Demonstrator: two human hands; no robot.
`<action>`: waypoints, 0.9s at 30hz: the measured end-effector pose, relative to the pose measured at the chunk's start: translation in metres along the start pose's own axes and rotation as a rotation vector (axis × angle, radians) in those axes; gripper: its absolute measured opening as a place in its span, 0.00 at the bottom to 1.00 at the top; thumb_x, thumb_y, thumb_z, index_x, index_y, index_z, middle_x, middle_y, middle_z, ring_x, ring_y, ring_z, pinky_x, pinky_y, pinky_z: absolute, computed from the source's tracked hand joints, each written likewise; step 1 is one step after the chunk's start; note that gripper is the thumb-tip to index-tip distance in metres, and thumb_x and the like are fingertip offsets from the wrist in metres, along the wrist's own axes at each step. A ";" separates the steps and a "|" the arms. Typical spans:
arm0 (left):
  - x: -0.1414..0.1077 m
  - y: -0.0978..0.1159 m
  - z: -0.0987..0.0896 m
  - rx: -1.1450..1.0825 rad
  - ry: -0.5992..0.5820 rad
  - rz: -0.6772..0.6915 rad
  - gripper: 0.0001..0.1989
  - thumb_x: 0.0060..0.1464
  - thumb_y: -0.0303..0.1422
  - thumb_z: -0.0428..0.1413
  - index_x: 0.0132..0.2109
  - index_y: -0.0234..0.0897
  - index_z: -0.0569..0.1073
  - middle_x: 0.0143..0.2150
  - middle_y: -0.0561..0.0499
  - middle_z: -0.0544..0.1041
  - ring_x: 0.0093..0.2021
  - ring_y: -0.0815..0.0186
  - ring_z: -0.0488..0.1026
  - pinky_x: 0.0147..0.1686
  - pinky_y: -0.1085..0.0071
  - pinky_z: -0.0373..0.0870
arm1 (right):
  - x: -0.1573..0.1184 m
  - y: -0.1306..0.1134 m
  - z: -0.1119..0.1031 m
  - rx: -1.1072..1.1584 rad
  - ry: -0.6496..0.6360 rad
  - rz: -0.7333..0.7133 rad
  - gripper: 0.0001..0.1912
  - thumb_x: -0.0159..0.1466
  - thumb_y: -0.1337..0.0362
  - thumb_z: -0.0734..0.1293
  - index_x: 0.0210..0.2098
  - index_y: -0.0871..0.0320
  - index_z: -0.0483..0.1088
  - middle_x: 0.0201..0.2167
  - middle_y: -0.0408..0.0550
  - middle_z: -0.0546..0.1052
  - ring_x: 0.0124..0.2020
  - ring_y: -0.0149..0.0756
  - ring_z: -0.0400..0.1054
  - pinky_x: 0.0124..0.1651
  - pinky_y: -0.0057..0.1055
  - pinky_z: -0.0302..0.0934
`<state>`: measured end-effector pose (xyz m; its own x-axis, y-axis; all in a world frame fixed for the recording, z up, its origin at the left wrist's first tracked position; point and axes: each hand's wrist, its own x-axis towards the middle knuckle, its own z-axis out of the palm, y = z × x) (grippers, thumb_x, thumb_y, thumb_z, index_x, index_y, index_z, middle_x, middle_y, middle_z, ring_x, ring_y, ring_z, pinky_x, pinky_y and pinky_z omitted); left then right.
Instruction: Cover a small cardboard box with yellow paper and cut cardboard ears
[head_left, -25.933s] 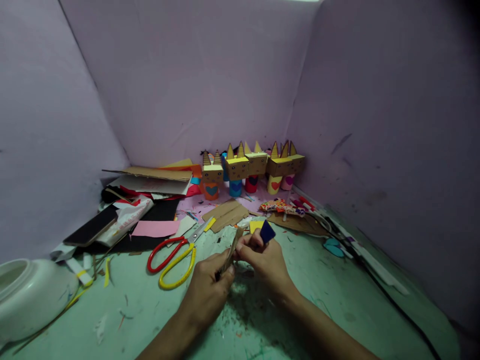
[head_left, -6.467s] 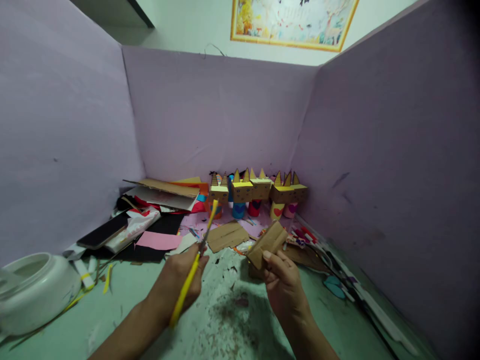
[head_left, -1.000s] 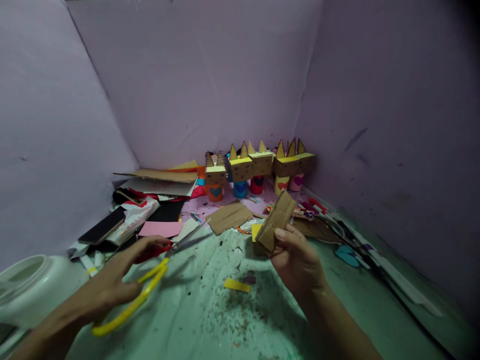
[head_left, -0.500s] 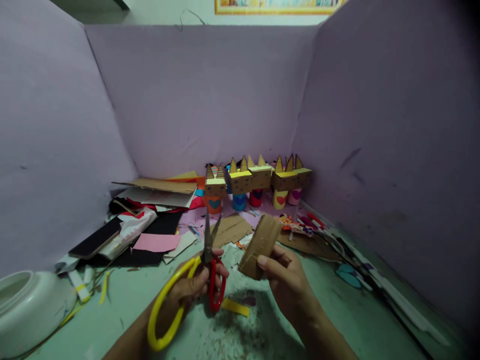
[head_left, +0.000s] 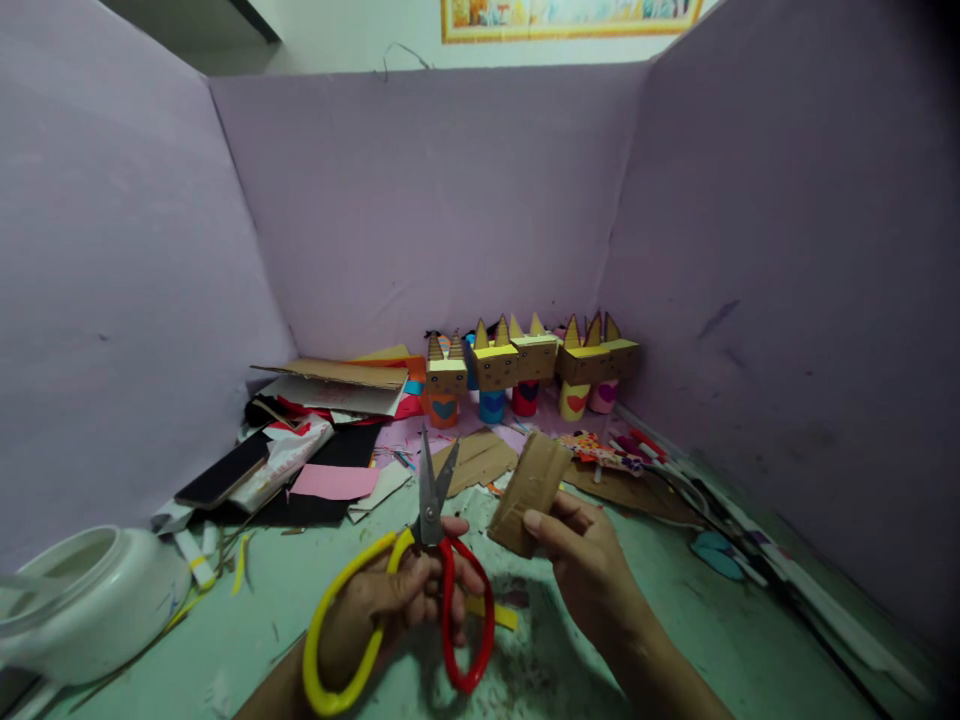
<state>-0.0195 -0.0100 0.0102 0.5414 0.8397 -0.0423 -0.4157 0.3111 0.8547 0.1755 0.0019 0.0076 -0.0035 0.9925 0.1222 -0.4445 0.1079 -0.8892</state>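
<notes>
My left hand (head_left: 394, 605) grips a pair of scissors (head_left: 431, 560) with one yellow and one red handle loop; the blades point up and are slightly parted. My right hand (head_left: 589, 560) pinches a folded brown cardboard piece (head_left: 531, 478) just right of the blades, held above the green table (head_left: 675, 640). A yellow paper strip (head_left: 499, 615) lies on the table under my hands.
Several cardboard-headed figures on coloured tubes (head_left: 525, 365) stand along the back wall. Flat cardboard (head_left: 480, 460), pink paper (head_left: 334, 482), a phone (head_left: 221, 482) and stacked sheets lie at left. A white jar (head_left: 90, 600) sits at far left. Markers and scraps (head_left: 660, 465) line the right wall.
In the last second my left hand picked the scissors up from the table at left and brought them upright next to the cardboard. My right hand kept hold of the cardboard.
</notes>
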 end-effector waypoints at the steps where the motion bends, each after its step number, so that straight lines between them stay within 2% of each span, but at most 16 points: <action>1: -0.001 0.001 0.001 0.049 0.065 -0.004 0.18 0.51 0.37 0.55 0.48 0.35 0.67 0.27 0.49 0.72 0.20 0.71 0.66 0.19 0.74 0.66 | 0.000 0.000 0.000 -0.001 -0.001 -0.001 0.12 0.49 0.61 0.71 0.33 0.60 0.77 0.29 0.49 0.79 0.30 0.37 0.69 0.33 0.29 0.63; 3: -0.003 0.003 0.003 0.162 0.201 0.011 0.16 0.52 0.38 0.55 0.46 0.35 0.67 0.20 0.56 0.66 0.14 0.77 0.55 0.11 0.81 0.56 | 0.001 0.000 0.001 -0.005 0.003 0.003 0.13 0.49 0.61 0.71 0.33 0.60 0.77 0.29 0.49 0.79 0.30 0.37 0.69 0.32 0.29 0.63; 4: -0.003 0.004 0.004 0.225 0.255 0.027 0.16 0.52 0.39 0.54 0.46 0.36 0.66 0.18 0.58 0.64 0.13 0.77 0.53 0.11 0.81 0.54 | 0.001 0.000 0.001 -0.005 0.005 0.008 0.13 0.48 0.61 0.71 0.33 0.60 0.76 0.29 0.49 0.78 0.30 0.37 0.69 0.32 0.30 0.63; 6: -0.003 0.004 0.004 0.346 0.279 0.088 0.17 0.52 0.39 0.54 0.47 0.36 0.66 0.19 0.56 0.67 0.17 0.73 0.60 0.16 0.78 0.61 | 0.002 0.001 0.001 0.005 0.009 0.015 0.13 0.48 0.61 0.72 0.32 0.61 0.77 0.29 0.49 0.78 0.29 0.37 0.69 0.32 0.30 0.63; 8: -0.002 0.003 0.000 0.439 0.238 0.185 0.21 0.49 0.40 0.56 0.50 0.38 0.65 0.28 0.50 0.73 0.29 0.66 0.70 0.29 0.72 0.69 | 0.002 0.001 0.001 0.022 0.020 0.016 0.13 0.47 0.62 0.72 0.31 0.61 0.77 0.27 0.48 0.78 0.28 0.36 0.68 0.31 0.29 0.63; 10: 0.000 0.001 -0.006 0.538 0.195 0.281 0.26 0.45 0.40 0.58 0.52 0.41 0.65 0.38 0.47 0.74 0.40 0.61 0.71 0.39 0.67 0.69 | 0.002 0.001 0.000 0.043 0.032 0.018 0.12 0.47 0.62 0.72 0.31 0.61 0.77 0.25 0.47 0.78 0.26 0.35 0.68 0.30 0.28 0.63; 12: 0.000 0.000 -0.010 0.679 0.205 0.310 0.27 0.45 0.40 0.57 0.54 0.42 0.65 0.42 0.47 0.73 0.40 0.60 0.71 0.39 0.67 0.69 | 0.001 0.001 0.000 0.077 0.045 0.013 0.13 0.47 0.62 0.72 0.32 0.61 0.76 0.27 0.48 0.78 0.27 0.36 0.69 0.31 0.30 0.64; 15: -0.003 -0.001 -0.007 0.969 0.291 0.317 0.22 0.52 0.38 0.50 0.55 0.42 0.65 0.37 0.49 0.74 0.32 0.64 0.72 0.33 0.70 0.70 | 0.001 0.001 0.001 0.135 0.077 -0.026 0.13 0.47 0.63 0.72 0.33 0.60 0.76 0.30 0.48 0.79 0.32 0.39 0.71 0.35 0.31 0.65; 16: -0.004 -0.001 -0.005 1.060 0.310 0.349 0.21 0.53 0.37 0.49 0.55 0.41 0.65 0.37 0.49 0.74 0.32 0.64 0.72 0.33 0.71 0.70 | 0.001 0.001 0.001 0.150 0.090 -0.041 0.13 0.47 0.63 0.72 0.33 0.59 0.76 0.31 0.48 0.79 0.32 0.39 0.71 0.36 0.31 0.65; 18: -0.006 -0.005 0.000 1.173 0.299 0.439 0.21 0.54 0.36 0.48 0.56 0.41 0.65 0.40 0.48 0.75 0.38 0.61 0.72 0.40 0.68 0.69 | 0.002 0.001 0.001 0.166 0.114 -0.067 0.12 0.47 0.64 0.72 0.32 0.58 0.76 0.30 0.47 0.79 0.31 0.38 0.71 0.36 0.31 0.65; 20: -0.007 -0.011 0.002 1.162 0.270 0.476 0.23 0.54 0.35 0.48 0.57 0.42 0.64 0.48 0.45 0.73 0.48 0.56 0.69 0.50 0.63 0.63 | 0.002 0.002 0.001 0.160 0.136 -0.093 0.11 0.47 0.64 0.72 0.32 0.58 0.76 0.29 0.46 0.79 0.30 0.37 0.71 0.36 0.31 0.66; 22: -0.008 -0.018 -0.001 1.075 0.271 0.427 0.25 0.53 0.34 0.49 0.59 0.43 0.61 0.56 0.45 0.67 0.56 0.52 0.61 0.55 0.57 0.56 | 0.002 0.002 0.000 0.135 0.152 -0.118 0.12 0.48 0.63 0.72 0.32 0.58 0.76 0.29 0.47 0.79 0.31 0.38 0.71 0.37 0.32 0.65; 25: -0.009 -0.026 -0.008 0.890 0.255 0.336 0.28 0.50 0.32 0.51 0.59 0.46 0.61 0.60 0.47 0.63 0.61 0.49 0.53 0.58 0.53 0.49 | 0.000 0.001 -0.001 0.056 0.178 -0.135 0.12 0.49 0.62 0.72 0.33 0.58 0.75 0.31 0.48 0.79 0.34 0.40 0.71 0.38 0.33 0.65; 27: -0.010 -0.028 -0.010 0.702 0.185 0.307 0.28 0.48 0.31 0.53 0.58 0.47 0.62 0.59 0.49 0.63 0.61 0.48 0.50 0.58 0.52 0.46 | -0.002 0.001 -0.002 -0.017 0.168 -0.146 0.12 0.50 0.61 0.71 0.33 0.58 0.75 0.31 0.49 0.79 0.34 0.40 0.71 0.37 0.32 0.64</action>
<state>-0.0203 -0.0227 -0.0183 0.3212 0.9221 0.2160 0.0656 -0.2492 0.9662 0.1768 -0.0003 0.0060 0.2094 0.9618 0.1762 -0.4140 0.2505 -0.8751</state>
